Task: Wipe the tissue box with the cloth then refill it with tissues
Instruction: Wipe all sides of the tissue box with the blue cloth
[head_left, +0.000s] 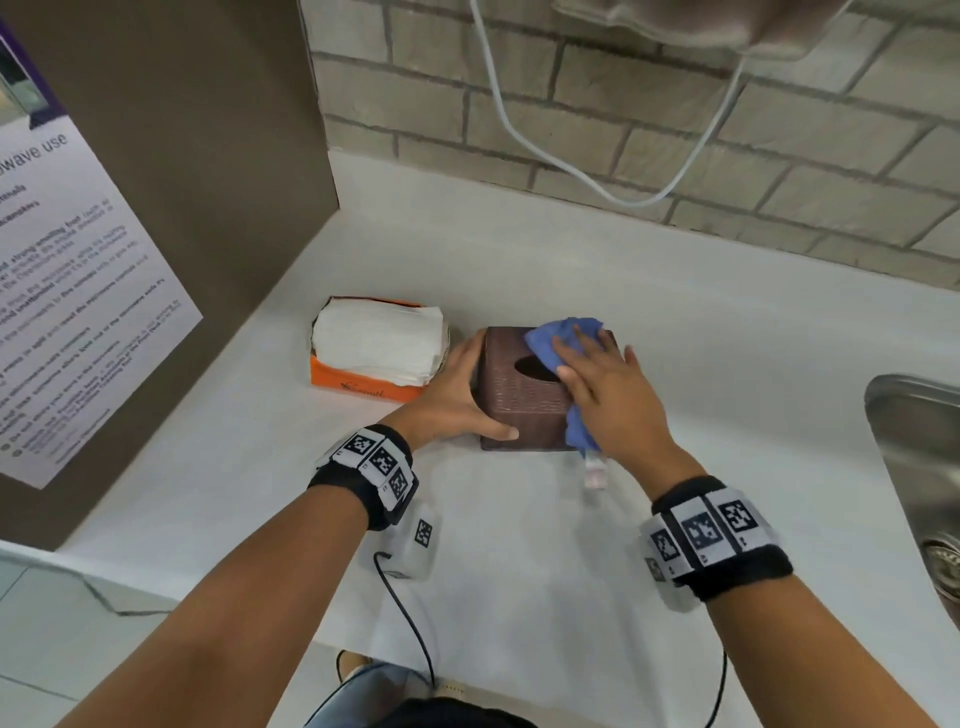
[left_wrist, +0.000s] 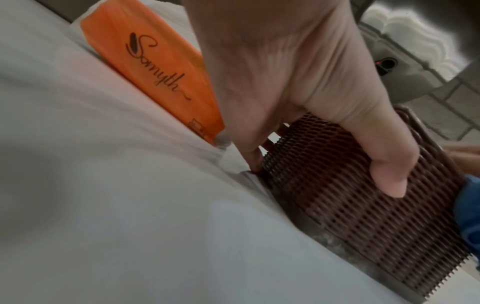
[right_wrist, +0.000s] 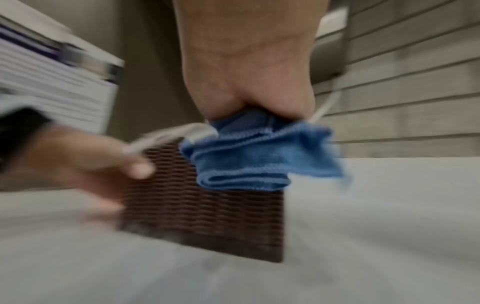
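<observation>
A dark brown woven tissue box (head_left: 519, 410) with an oval slot on top stands on the white counter (head_left: 519, 545). My left hand (head_left: 462, 389) grips its left side, with the thumb (left_wrist: 384, 164) across the near face of the box (left_wrist: 350, 216). My right hand (head_left: 597, 374) lies flat with straight fingers on a blue cloth (head_left: 550, 343) and presses it onto the top right of the box. The cloth (right_wrist: 254, 156) hangs over the box's right edge (right_wrist: 207, 216). Left of the box sits an opened orange pack of white tissues (head_left: 379, 343).
A steel sink (head_left: 909, 431) is at the right edge. A brown side panel with a poster (head_left: 67, 291) closes off the left. A brick wall with a hanging white cable (head_left: 519, 130) stands behind. Black cables run from both wristbands over the counter's near edge.
</observation>
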